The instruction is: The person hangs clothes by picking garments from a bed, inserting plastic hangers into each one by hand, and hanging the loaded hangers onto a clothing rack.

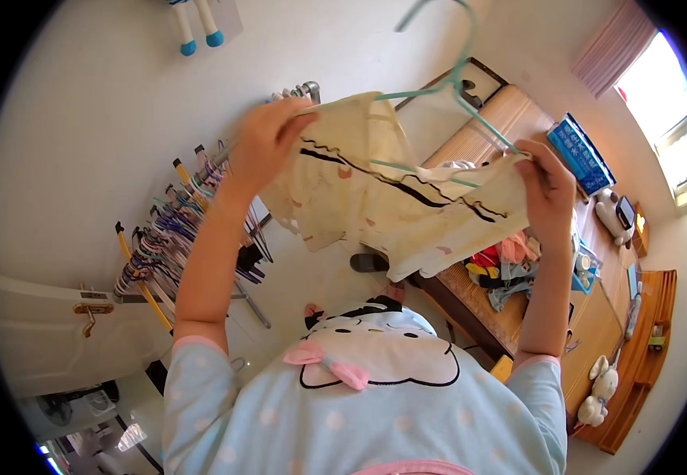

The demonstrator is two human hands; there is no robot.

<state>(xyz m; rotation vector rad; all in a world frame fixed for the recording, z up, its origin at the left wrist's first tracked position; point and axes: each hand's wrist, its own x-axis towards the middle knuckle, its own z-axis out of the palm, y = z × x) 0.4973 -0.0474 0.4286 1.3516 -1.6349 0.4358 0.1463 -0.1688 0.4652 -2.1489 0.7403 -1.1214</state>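
Observation:
A pale yellow garment (pixel 391 231) with black line prints and small brownish marks is stretched between my two hands. My left hand (pixel 263 145) pinches its upper left edge. At the other end, my right hand (pixel 548 187) grips the upper right corner, close to one end of a green clothes hanger (pixel 456 77). The hanger's hook points up, and its right arm reaches my right fingers. Part of its left arm goes behind the cloth, so that end is hidden. The lower bar shows in part through the garment's opening.
A rack crowded with hangers (pixel 165 237) stands left, near a white door (pixel 40 332). At right, a bed with a woven mat (pixel 587 332) bears a clothes pile (pixel 512 255), a blue box (pixel 581 154) and plush toys (pixel 598 392). One dark slipper (pixel 369 262) lies on the floor.

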